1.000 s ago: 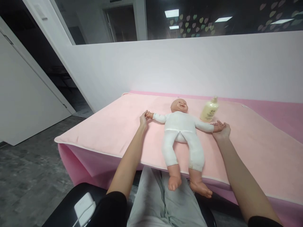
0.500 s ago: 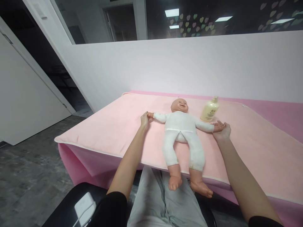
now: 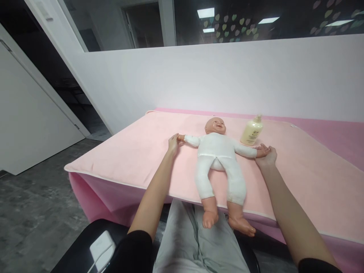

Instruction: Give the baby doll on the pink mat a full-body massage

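Note:
A baby doll [image 3: 217,146] with a white cloth body lies on its back on the pink-covered table [image 3: 125,151]. Its arms are stretched out to both sides, and its feet hang past the near edge. My left hand [image 3: 173,144] is closed around the doll's hand on the left. On the other side, my right hand [image 3: 267,157] grips the doll's other hand, whose fingers show above mine. Just behind that doll arm stands a pale yellow pump bottle [image 3: 251,131], upright and apart from my hand.
Behind the table rises a white wall [image 3: 199,79] with a dark window above it. A white device [image 3: 102,248] with a cable lies on a black seat [image 3: 85,242] at lower left. My legs [image 3: 184,242] are under the table's near edge. A door [image 3: 34,110] stands at far left.
Almost nothing differs. The view has shifted very slightly, while both hands keep hold of the doll's hands and the doll stays in the same pose.

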`<state>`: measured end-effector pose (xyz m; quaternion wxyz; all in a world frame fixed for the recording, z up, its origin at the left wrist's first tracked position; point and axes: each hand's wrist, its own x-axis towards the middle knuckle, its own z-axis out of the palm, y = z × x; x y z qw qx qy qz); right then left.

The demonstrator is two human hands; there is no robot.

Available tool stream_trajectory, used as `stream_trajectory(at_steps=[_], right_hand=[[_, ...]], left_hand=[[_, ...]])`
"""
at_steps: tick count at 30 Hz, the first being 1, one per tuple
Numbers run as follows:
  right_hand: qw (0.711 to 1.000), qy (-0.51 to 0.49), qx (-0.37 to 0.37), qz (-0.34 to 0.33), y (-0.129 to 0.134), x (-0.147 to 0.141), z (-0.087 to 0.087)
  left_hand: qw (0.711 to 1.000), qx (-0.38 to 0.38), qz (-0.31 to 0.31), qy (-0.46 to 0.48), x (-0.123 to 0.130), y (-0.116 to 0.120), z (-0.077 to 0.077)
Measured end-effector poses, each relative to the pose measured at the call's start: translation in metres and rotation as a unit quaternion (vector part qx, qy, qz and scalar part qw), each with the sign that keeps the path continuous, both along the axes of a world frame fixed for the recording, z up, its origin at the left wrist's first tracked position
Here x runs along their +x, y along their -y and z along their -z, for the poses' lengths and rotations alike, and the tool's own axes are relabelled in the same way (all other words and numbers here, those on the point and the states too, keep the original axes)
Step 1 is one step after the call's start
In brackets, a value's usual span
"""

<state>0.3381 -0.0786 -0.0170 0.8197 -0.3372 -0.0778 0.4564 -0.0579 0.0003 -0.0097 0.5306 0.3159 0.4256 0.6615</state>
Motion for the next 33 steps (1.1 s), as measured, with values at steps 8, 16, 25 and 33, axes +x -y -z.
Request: stream_trajectory(at_steps=[8, 16, 25, 33], right_hand=[[1.000, -0.005, -0.022, 0.000, 0.002, -0.003, -0.004], [0.999, -0.012, -0.030, 0.004, 0.004, -0.005, -0.007], [0.999, 0.001, -0.036, 0.004, 0.001, -0.002, -0.004], [1.000, 0.000, -0.018, 0.003, 0.000, -0.001, -0.002]], left_hand=[[1.000, 0.018, -0.022, 0.006, -0.003, -0.011, 0.010], [0.998, -0.026, 0.010, 0.055, -0.004, -0.005, 0.000], [0.999, -0.016, 0.007, 0.040, -0.003, 0.000, -0.002], [1.000, -0.006, -0.004, 0.013, -0.004, -0.008, 0.005]])
